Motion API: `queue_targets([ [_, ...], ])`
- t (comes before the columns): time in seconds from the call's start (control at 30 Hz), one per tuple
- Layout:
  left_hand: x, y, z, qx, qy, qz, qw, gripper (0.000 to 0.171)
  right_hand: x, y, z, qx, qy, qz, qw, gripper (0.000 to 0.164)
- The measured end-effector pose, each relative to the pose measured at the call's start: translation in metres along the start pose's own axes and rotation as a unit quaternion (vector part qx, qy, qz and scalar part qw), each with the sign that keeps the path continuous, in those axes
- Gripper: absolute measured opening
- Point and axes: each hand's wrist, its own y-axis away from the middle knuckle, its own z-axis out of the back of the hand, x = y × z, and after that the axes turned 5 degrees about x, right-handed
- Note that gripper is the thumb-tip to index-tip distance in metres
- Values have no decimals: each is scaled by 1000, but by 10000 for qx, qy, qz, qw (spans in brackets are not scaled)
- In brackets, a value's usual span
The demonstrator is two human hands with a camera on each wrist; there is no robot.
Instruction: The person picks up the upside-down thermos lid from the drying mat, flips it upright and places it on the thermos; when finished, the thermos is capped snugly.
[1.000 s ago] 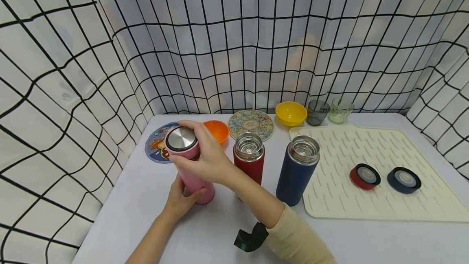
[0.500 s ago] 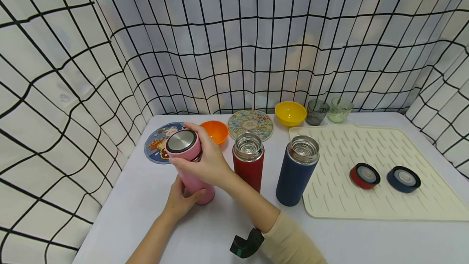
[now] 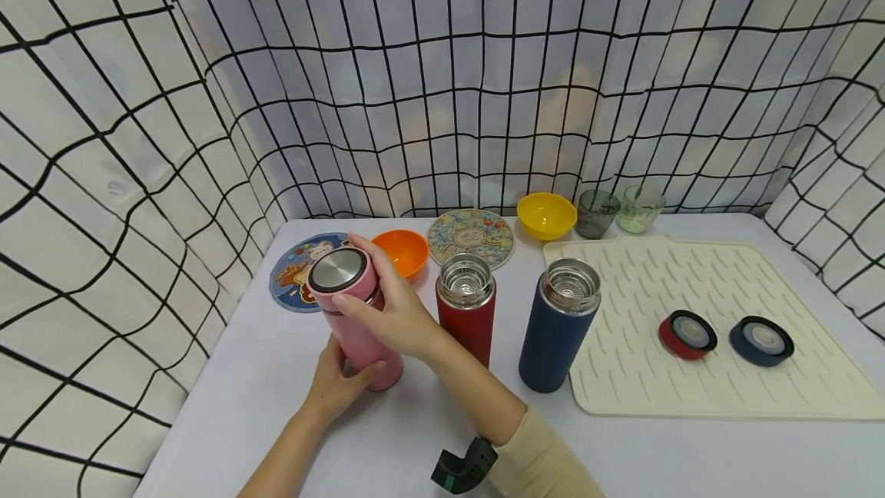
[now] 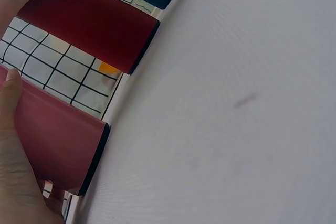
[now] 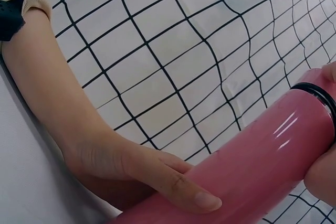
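Note:
A pink thermos bottle (image 3: pixel 356 340) stands on the table in front of me, leaning slightly in the head view. My left hand (image 3: pixel 337 384) grips it low down, the thumb lying across its side in the right wrist view. Up top, my right hand (image 3: pixel 397 315) holds the pink lid (image 3: pixel 336 270), which has a steel disc and black ring. Its thumb is at the near side and its fingers go round the far side, partly hidden. A silver band shows between lid and body. Just right of that hand stands a red thermos bottle (image 3: pixel 473 329) without a lid.
A lidless blue thermos bottle (image 3: pixel 553 344) stands farther right. On a cream drying mat (image 3: pixel 643 375) lie a red lid (image 3: pixel 687 335) and a blue lid (image 3: pixel 762 341). Behind are an orange bowl (image 3: pixel 402 253), a yellow bowl (image 3: pixel 546 215), two glasses (image 3: pixel 598 214) and round mats (image 3: pixel 472 238).
My right hand has turned a little on the lid, its thumb shifting right along the near side. The right forearm has moved slightly left. My left hand keeps its grip low on the bottle.

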Motion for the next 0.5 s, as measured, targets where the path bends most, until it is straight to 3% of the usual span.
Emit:
queue_targets([
  [0.33,-5,-1,1,54,-13,-122,9999,61,-1,-2,-9,-704,104,202,9973,67],
  [0.5,-8,-1,1,119,-68,-111,9998,61,0,-1,-12,-1063,310,29,9938,71],
])
